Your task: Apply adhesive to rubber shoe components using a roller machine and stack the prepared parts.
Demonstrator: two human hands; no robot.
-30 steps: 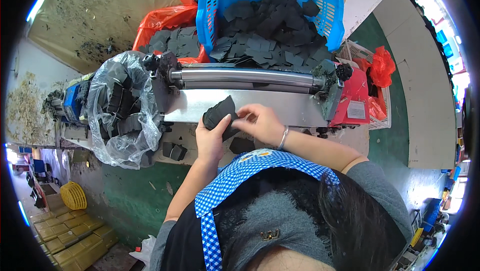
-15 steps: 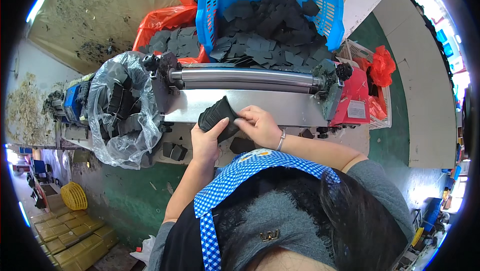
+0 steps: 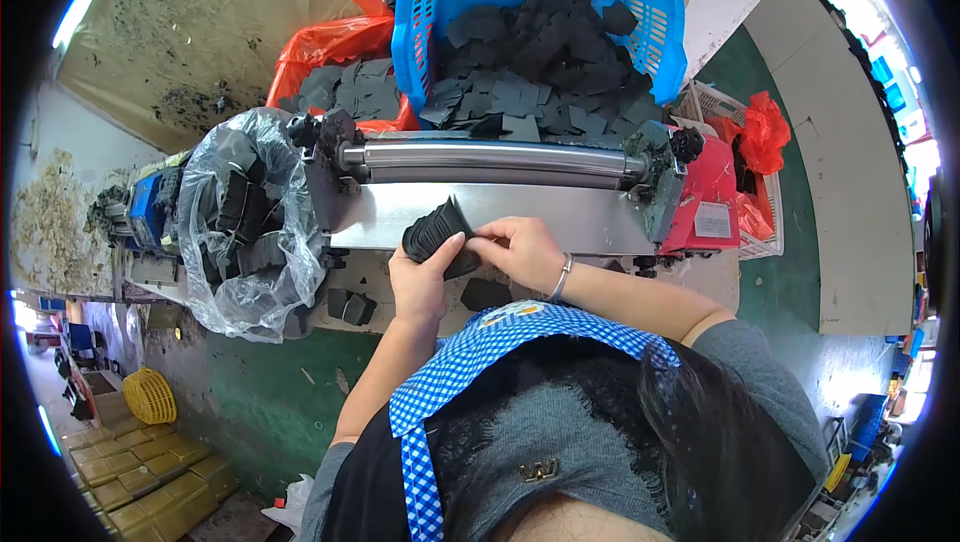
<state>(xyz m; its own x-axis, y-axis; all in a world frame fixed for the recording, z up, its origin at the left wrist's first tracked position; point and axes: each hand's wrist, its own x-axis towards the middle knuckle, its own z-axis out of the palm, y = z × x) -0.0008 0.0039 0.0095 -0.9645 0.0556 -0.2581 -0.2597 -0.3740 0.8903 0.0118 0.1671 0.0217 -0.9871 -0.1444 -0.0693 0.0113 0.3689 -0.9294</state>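
A fanned stack of thin black sheet pieces (image 3: 432, 230) is gripped in my left hand (image 3: 420, 277), thumb across its front. My right hand (image 3: 520, 250) pinches the stack's right edge between thumb and fingers; whether one piece is split off there I cannot make out. Both hands are over the front edge of a flat metal plate (image 3: 580, 220). Behind the plate runs a shiny steel roller (image 3: 490, 152), fixed between two dark end brackets of a machine. Loose black pieces lie on the ledge below my hands, one black piece (image 3: 486, 293) being the nearest.
Behind the roller, a blue plastic basket (image 3: 405, 37) spills black pieces. A red bag (image 3: 320, 44) with more pieces stands beside it. Left of the plate hangs a clear plastic bag (image 3: 190, 212) of black pieces. A red machine housing (image 3: 705, 187) and white crate (image 3: 778, 232) are at right.
The stack and my hands have shifted slightly right. A grey-black piece now shows just behind the roller, at the front of the basket's pile. My left hand keeps its hold.
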